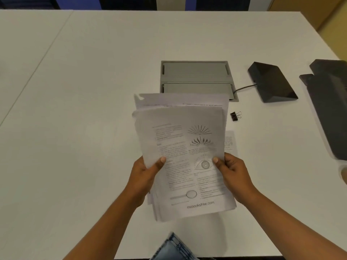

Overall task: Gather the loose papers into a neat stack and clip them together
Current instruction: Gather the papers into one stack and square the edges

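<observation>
2 hands hold our uneven stack of papers [185, 152] above the white table [75, 109].

Our left hand [145, 173] grips the stack's left edge and our right hand [232, 171] its right edge, each closed on it with the thumb on the top sheet. 1 more sheet [230, 143] lies flat just beyond the right hand. We see the black binder clip [235, 116] near the stack's far right corner, with a grey cable box [197, 79] behind and a dark wedge-shaped device [272, 82] further right.
</observation>
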Demonstrator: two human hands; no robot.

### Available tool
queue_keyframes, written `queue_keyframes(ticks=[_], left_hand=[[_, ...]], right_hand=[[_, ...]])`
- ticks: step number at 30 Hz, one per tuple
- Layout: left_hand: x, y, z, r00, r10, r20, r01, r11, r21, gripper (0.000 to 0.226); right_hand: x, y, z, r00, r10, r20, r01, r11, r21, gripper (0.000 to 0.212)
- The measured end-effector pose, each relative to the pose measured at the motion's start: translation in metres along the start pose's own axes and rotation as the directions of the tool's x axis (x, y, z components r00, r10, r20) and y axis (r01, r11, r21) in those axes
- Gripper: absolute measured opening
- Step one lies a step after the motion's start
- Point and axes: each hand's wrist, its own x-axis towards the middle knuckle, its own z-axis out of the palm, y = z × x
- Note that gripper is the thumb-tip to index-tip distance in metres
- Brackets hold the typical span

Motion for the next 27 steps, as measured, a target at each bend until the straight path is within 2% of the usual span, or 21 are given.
queue_keyframes(ticks=[2,4,5,7,8,10,12,14,16,18,21,24,27], left_hand=[[-0.003,-0.004,-0.003,0.999,-0.036,0.015,0.036,0.999,0.026,0.032],[-0.007,-0.007,-0.008,0.999,-0.037,-0.021,0.037,0.999,0.029,0.026],[-0.009,-0.008,-0.012,0.998,-0.040,-0.045,0.042,0.999,0.029,0.023],[-0.013,-0.011,-0.024,0.995,-0.061,-0.082,0.063,0.998,0.024,0.023],[-0.015,-0.013,-0.031,0.992,-0.072,-0.100,0.075,0.997,0.020,0.023],[-0.019,-0.015,-0.046,0.985,-0.094,-0.145,0.097,0.995,0.016,0.023],[-0.023,-0.018,-0.059,0.976,-0.112,-0.186,0.115,0.993,0.004,0.027],[-0.028,-0.019,-0.071,0.970,-0.120,-0.213,0.122,0.993,-0.006,0.036],[-0.032,-0.019,-0.080,0.965,-0.114,-0.235,0.115,0.993,-0.011,0.053],[-0.034,-0.021,-0.085,0.959,-0.111,-0.259,0.110,0.994,-0.018,0.054],[-0.034,-0.024,-0.087,0.950,-0.114,-0.290,0.108,0.993,-0.037,0.029],[-0.032,-0.026,-0.086,0.947,-0.119,-0.297,0.110,0.993,-0.046,0.024],[-0.032,-0.028,-0.086,0.946,-0.116,-0.304,0.107,0.993,-0.046,0.024]], right_hand=[[0.001,0.002,0.000,0.995,0.070,0.066,-0.074,0.995,0.061,0.022],[0.002,0.008,-0.004,0.983,0.136,0.120,-0.143,0.988,0.056,0.024],[0.003,0.012,-0.007,0.982,0.161,0.095,-0.163,0.987,0.016,0.024],[0.009,0.026,-0.018,0.984,0.153,-0.088,-0.169,0.962,-0.216,0.024],[0.013,0.036,-0.026,0.975,0.119,-0.189,-0.186,0.901,-0.391,0.030],[0.020,0.057,-0.040,0.945,0.103,-0.311,-0.292,0.693,-0.659,0.058],[0.026,0.072,-0.046,0.890,0.199,-0.410,-0.449,0.538,-0.713,0.081],[0.029,0.078,-0.040,0.817,0.327,-0.474,-0.576,0.454,-0.680,0.098],[0.029,0.084,-0.032,0.788,0.373,-0.491,-0.611,0.372,-0.699,0.103],[0.028,0.088,-0.026,0.793,0.354,-0.496,-0.601,0.324,-0.730,0.101],[0.033,0.090,-0.029,0.758,0.398,-0.516,-0.649,0.386,-0.656,0.105],[0.036,0.095,-0.039,0.734,0.465,-0.495,-0.677,0.549,-0.490,0.105],[0.030,0.099,-0.047,0.753,0.461,-0.470,-0.648,0.646,-0.405,0.079]])
